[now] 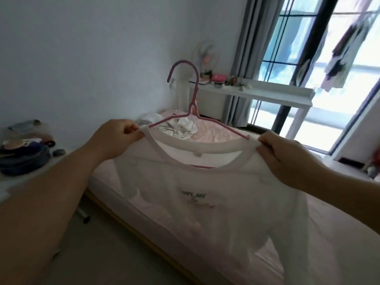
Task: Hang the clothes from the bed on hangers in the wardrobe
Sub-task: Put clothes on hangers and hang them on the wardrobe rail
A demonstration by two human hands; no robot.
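I hold a thin white T-shirt (195, 194) with a small print on its chest up over the bed (216, 130). A pink hanger (194, 95) sits inside its neck opening, hook pointing up. My left hand (117, 136) pinches the collar and shoulder on the left side. My right hand (287, 159) pinches the collar on the right, by the hanger's arm end. More crumpled light clothes (181, 126) lie on the pink sheet at the far end of the bed. No wardrobe is in sight.
A low surface at left carries a dark bag (24, 159) and small items. A white shelf unit (257, 93) with a fan (205, 56) stands past the bed. Grey curtain and a big window (308, 48) fill the right, laundry hanging outside. Floor lies at lower left.
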